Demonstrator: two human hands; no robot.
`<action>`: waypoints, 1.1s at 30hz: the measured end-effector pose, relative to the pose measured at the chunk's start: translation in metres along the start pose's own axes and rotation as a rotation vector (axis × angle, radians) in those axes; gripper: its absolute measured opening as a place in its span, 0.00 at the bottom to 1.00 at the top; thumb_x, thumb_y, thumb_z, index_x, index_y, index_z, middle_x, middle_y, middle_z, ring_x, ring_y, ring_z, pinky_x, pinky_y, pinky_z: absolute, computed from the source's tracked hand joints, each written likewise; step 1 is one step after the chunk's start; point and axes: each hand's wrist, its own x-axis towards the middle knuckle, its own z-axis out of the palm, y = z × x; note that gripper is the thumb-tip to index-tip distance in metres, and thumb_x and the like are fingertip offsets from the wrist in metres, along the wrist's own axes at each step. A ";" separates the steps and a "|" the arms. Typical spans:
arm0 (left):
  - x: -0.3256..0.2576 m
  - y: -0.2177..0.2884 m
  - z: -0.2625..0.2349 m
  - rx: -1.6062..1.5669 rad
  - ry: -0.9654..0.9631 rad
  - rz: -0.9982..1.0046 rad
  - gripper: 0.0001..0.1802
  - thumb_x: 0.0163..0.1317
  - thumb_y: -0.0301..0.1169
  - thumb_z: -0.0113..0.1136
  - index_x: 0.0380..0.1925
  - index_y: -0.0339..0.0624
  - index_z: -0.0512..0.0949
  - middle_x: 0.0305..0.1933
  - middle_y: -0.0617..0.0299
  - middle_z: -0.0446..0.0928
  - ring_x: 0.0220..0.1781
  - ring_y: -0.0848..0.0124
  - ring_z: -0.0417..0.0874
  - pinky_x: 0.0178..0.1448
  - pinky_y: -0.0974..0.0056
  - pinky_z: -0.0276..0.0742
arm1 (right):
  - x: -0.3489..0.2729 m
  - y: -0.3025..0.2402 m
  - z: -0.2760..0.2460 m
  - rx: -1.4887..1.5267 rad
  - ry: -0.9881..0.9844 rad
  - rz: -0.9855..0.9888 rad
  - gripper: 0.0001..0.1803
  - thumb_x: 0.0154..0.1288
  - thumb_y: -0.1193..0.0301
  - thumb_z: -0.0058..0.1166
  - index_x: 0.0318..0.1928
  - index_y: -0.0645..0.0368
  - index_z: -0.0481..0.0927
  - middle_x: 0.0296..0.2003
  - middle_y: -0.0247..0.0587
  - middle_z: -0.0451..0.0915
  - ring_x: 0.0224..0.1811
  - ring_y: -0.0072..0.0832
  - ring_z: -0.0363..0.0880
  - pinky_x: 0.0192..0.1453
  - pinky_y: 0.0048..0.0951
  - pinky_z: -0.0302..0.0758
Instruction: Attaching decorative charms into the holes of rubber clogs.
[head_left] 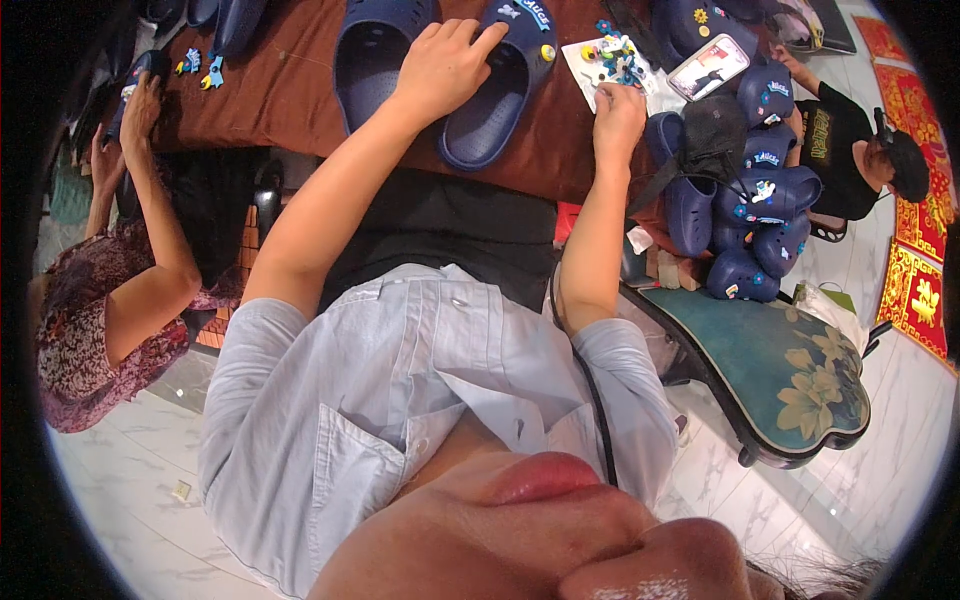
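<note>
My left hand [450, 68] is over the inner side of a navy clog [485, 130], its index finger stretched across the upper and the other fingers curled against it. Small shoe charms sit on that clog's toe, including a round yellow-and-white charm [547, 53]. Just left stands another navy clog [368, 85], with no charm showing on its visible part. My right hand [620, 115] is at the near edge of a white sheet [582, 72], beside a pile of colourful charms [622, 62]. Its thumb and fingertips are pinched together; what they hold is too small to make out.
A phone [708, 68] with a lit screen lies right of the charms. A black cloth bag [712, 135] and several decorated clogs [765, 195] crowd the table's right end. Co-workers sit at left and right. A teal floral chair [770, 360] stands at my right.
</note>
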 end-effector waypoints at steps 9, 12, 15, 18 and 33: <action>0.000 0.000 0.000 0.007 -0.005 -0.004 0.34 0.52 0.30 0.68 0.62 0.53 0.73 0.50 0.58 0.80 0.53 0.61 0.82 0.57 0.57 0.75 | -0.009 0.011 -0.009 -0.041 -0.029 0.120 0.09 0.57 0.77 0.64 0.40 0.60 0.86 0.39 0.49 0.81 0.46 0.48 0.78 0.54 0.43 0.74; 0.000 -0.001 0.001 0.019 0.002 -0.004 0.34 0.52 0.30 0.68 0.62 0.53 0.73 0.50 0.58 0.80 0.53 0.61 0.82 0.56 0.58 0.75 | -0.011 0.009 -0.009 -0.053 -0.070 0.134 0.10 0.58 0.76 0.64 0.42 0.59 0.86 0.40 0.49 0.81 0.48 0.49 0.77 0.55 0.44 0.73; 0.000 0.000 0.000 0.016 -0.009 -0.005 0.34 0.52 0.30 0.68 0.62 0.52 0.73 0.51 0.58 0.80 0.53 0.61 0.82 0.56 0.58 0.75 | -0.013 0.013 -0.008 -0.015 -0.070 0.153 0.10 0.58 0.75 0.64 0.42 0.59 0.86 0.41 0.50 0.81 0.48 0.49 0.77 0.55 0.44 0.73; 0.001 0.000 0.000 0.007 -0.005 -0.001 0.34 0.51 0.30 0.68 0.62 0.52 0.73 0.50 0.58 0.80 0.53 0.61 0.82 0.56 0.58 0.76 | -0.012 0.014 -0.007 0.017 -0.034 0.151 0.11 0.58 0.75 0.65 0.42 0.59 0.86 0.41 0.49 0.80 0.49 0.49 0.77 0.56 0.45 0.72; 0.001 0.000 0.001 -0.009 0.032 0.018 0.33 0.51 0.29 0.67 0.61 0.52 0.74 0.49 0.58 0.80 0.51 0.61 0.82 0.55 0.57 0.76 | 0.035 -0.030 0.026 -0.073 -0.081 -0.240 0.17 0.58 0.75 0.64 0.49 0.57 0.85 0.49 0.40 0.83 0.56 0.44 0.74 0.61 0.42 0.72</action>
